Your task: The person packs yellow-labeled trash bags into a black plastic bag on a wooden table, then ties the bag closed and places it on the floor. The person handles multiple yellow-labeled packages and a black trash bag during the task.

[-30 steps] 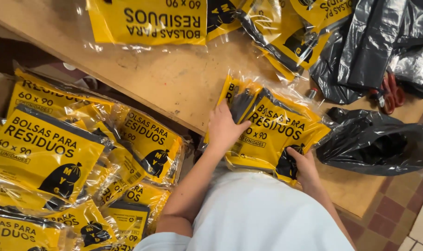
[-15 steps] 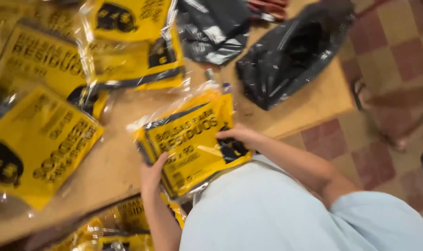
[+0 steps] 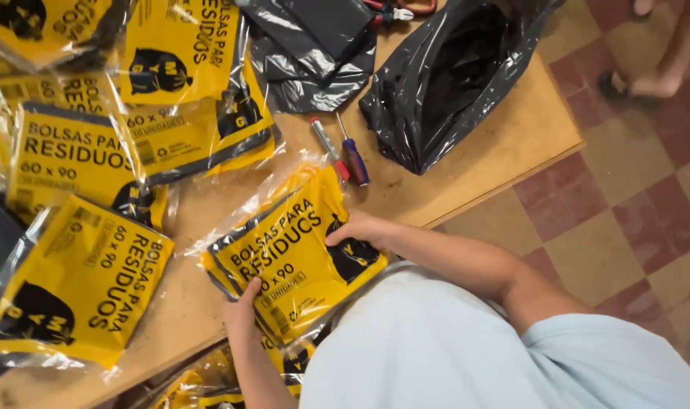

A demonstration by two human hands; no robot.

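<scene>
My hands have slid the yellow pack [image 3: 296, 254] closer to me on the table [image 3: 504, 144]. My left hand [image 3: 243, 310] grips its near corner, my right hand [image 3: 358, 227] its far side; it lies slanted between them.

Packing workshop: wooden bench [image 3: 504, 144], screwdrivers [image 3: 343, 151], bag packs [image 3: 72, 276]

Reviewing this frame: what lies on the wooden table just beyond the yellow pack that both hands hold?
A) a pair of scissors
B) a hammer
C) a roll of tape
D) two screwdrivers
D: two screwdrivers, one red-handled and one blue-handled, lie side by side on the table just past the yellow pack gripped by the left hand and right hand.
</scene>
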